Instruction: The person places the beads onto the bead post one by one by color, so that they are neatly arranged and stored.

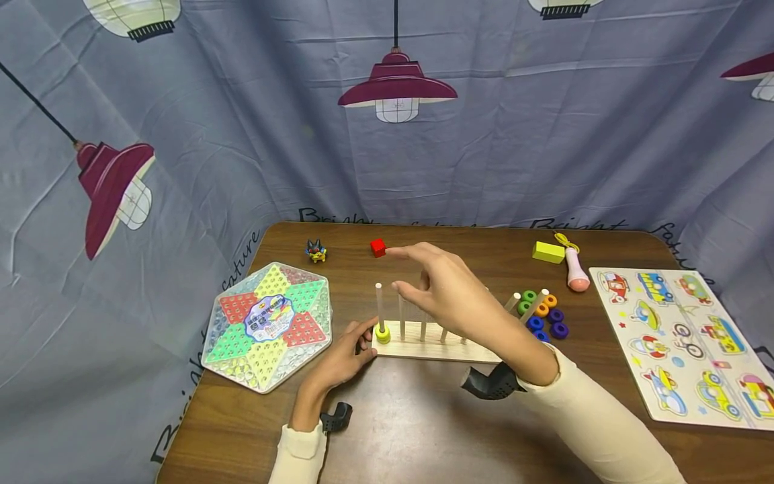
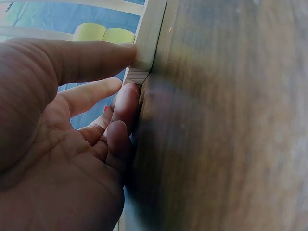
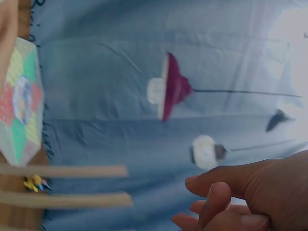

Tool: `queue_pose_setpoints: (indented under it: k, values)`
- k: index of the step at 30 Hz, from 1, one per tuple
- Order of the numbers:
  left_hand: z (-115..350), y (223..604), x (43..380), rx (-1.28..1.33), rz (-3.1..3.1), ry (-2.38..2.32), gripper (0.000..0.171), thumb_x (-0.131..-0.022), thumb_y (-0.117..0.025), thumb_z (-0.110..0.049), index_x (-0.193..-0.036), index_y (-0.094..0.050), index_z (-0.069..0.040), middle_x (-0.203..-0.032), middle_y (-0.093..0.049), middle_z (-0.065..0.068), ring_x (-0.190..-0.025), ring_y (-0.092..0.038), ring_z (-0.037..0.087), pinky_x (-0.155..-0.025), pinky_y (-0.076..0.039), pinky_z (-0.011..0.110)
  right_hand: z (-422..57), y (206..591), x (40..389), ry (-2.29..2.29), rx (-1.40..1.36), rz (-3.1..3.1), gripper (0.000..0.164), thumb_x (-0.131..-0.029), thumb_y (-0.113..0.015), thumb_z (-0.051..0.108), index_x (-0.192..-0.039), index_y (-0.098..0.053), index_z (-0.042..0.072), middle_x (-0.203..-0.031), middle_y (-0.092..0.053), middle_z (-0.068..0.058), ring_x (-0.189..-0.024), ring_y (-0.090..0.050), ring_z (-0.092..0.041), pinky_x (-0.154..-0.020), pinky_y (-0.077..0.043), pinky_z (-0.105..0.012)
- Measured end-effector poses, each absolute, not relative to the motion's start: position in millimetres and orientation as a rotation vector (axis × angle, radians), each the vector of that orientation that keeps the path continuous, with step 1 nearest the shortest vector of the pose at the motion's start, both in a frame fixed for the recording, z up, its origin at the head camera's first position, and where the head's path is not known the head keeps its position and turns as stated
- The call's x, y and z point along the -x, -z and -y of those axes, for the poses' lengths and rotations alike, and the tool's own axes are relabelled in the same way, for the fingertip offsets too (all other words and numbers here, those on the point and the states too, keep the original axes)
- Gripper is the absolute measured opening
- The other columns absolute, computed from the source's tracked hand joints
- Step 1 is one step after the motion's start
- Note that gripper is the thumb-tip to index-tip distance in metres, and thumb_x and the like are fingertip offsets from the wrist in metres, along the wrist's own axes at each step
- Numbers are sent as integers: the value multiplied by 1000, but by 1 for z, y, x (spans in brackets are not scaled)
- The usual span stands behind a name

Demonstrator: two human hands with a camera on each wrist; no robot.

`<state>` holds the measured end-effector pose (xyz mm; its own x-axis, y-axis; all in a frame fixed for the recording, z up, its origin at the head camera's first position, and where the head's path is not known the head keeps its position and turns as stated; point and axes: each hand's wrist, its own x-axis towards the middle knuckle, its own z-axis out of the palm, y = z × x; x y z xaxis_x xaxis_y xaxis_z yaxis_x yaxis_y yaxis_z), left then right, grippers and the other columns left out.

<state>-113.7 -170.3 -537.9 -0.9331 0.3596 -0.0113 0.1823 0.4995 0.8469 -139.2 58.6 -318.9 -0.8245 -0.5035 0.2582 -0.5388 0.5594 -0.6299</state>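
Observation:
A pale wooden peg board [image 1: 408, 348] with several upright pegs lies across the middle of the table. Its leftmost peg carries two yellow rings [image 1: 383, 334], stacked at the bottom. My left hand [image 1: 338, 359] holds the board's left end, thumb at the front edge and index finger toward the back. In the left wrist view, the thumb presses the wooden end [image 2: 147, 43] close to the yellow rings [image 2: 91, 32]. My right hand [image 1: 450, 289] hovers over the pegs with thumb and index finger spread apart and nothing between them. It hides part of the board and some pegs.
Loose green, orange, blue and purple rings [image 1: 559, 330] lie by the board's right end. Behind stand a red cube [image 1: 377, 248], a small figure [image 1: 316, 251], a yellow block [image 1: 548, 252] and a pink microphone-like toy [image 1: 576, 270]. A hexagonal game board [image 1: 266, 326] and picture puzzle [image 1: 683, 343] flank them.

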Motion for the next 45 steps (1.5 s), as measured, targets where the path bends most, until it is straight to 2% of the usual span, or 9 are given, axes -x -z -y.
queue_pose_setpoints:
  k: [9, 14, 20, 22, 26, 30, 35, 43, 45]
  values:
    - [168, 538, 113, -500, -2563, -1429, 59, -89, -63, -3, -143, -42, -6, -103, -48, 10, -88, -48, 18, -76, -41, 28, -148, 297, 135, -1220, -622, 2516, 40, -88, -70, 17, -126, -62, 27, -98, -57, 8, -53, -46, -9, -44, -35, -23]
    - [170, 538, 112, -491, -2539, -1440, 60, -89, -63, -3, -145, -39, -8, -104, -47, 11, -89, -46, 19, -76, -40, 29, -208, 306, 129, -1323, -278, 2394, 35, -90, -66, 13, -125, -64, 18, -78, -58, -2, -52, -46, -13, -41, -33, -24]
    - [171, 538, 112, -465, -2521, -1447, 60, -90, -62, -3, -145, -38, -8, -104, -45, 10, -89, -45, 19, -77, -40, 33, -258, 358, 123, -1365, 0, 2388, 34, -91, -64, 18, -125, -63, 12, -108, -61, 2, -59, -52, -7, -44, -37, -21]
    - [172, 538, 112, -460, -2519, -1445, 61, -90, -62, -3, -145, -38, -8, -105, -45, 10, -89, -45, 19, -77, -40, 34, -268, 385, 119, -1371, 69, 2421, 35, -92, -64, 20, -125, -62, 11, -106, -61, 5, -54, -48, -4, -42, -35, -22]
    - [172, 538, 112, -449, -2528, -1446, 60, -89, -63, -3, -144, -40, -8, -104, -46, 10, -89, -45, 18, -78, -41, 32, -274, 447, 100, -1360, 180, 2533, 37, -93, -63, 27, -126, -59, 11, -100, -64, 9, -51, -44, -4, -42, -32, -26]
    - [170, 539, 112, -465, -2538, -1450, 59, -89, -64, -2, -143, -41, -6, -104, -46, 9, -89, -46, 19, -77, -41, 31, -269, 499, 75, -1379, 266, 2665, 43, -94, -60, 30, -131, -53, 10, -114, -62, -2, -49, -46, -7, -42, -37, -25]
    - [169, 539, 113, -499, -2567, -1453, 59, -88, -64, 0, -142, -41, -4, -103, -47, 10, -88, -46, 19, -76, -41, 30, -261, 529, 59, -1511, 339, 2731, 52, -93, -62, 33, -135, -45, 7, -118, -55, -12, -44, -45, -8, -38, -38, -26]
    - [170, 540, 113, -533, -2567, -1478, 58, -87, -64, -1, -141, -43, -1, -102, -47, 12, -86, -46, 19, -74, -41, 27, -256, 539, 58, -1483, 383, 2753, 56, -88, -69, 36, -133, -48, 10, -80, -64, -11, -40, -44, -8, -35, -37, -27]
    - [169, 540, 113, -509, -2551, -1475, 58, -87, -65, 0, -141, -43, -3, -103, -48, 12, -87, -47, 19, -75, -41, 27, -257, 541, 56, -1457, 383, 2769, 56, -87, -70, 35, -132, -48, 10, -78, -64, -10, -40, -45, -9, -35, -37, -27]
